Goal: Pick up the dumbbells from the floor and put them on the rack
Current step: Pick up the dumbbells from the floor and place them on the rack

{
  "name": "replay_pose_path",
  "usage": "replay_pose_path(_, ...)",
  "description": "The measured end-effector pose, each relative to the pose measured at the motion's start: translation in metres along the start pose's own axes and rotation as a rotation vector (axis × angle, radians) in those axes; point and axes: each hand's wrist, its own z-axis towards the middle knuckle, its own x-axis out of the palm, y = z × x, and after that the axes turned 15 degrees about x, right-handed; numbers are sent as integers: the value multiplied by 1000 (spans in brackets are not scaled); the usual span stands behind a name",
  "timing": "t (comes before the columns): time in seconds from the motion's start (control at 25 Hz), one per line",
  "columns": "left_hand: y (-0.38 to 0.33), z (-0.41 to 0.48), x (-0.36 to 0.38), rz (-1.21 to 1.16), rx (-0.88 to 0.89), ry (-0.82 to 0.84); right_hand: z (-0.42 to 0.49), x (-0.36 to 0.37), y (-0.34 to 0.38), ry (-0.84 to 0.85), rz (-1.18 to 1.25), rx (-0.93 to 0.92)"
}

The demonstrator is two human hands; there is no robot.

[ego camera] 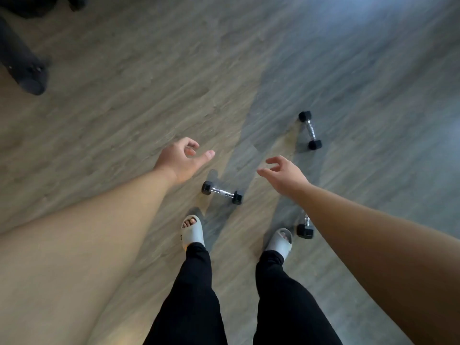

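Three small dumbbells with black hex ends and chrome handles lie on the wood-look floor. The nearest dumbbell [221, 192] rests just ahead of my left foot. A second dumbbell [310, 130] lies farther off to the right. My right forearm partly hides the third dumbbell [305, 229], which lies beside my right foot. My left hand [183, 159] hovers open above and left of the nearest dumbbell, fingers curled. My right hand [284, 175] hovers open to its right, holding nothing. No rack is in view.
My feet in pale slides [193, 231] and black trousers stand at the bottom centre. A dark machine base [23, 66] juts in at the top left corner. The floor [124, 108] stretches bare in all other directions.
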Motion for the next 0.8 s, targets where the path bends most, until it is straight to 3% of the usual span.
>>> replay_pose_path(0.2, 106, 72, 45, 29, -47, 63, 108, 85, -26, 8, 125, 122)
replay_pose_path(0.52, 296, 155, 203, 123, -92, 204, 304, 219, -142, 17, 92, 308)
replay_pose_path(0.8, 409, 214, 303, 199, -138, 238, 421, 312, -181, 40, 46, 277)
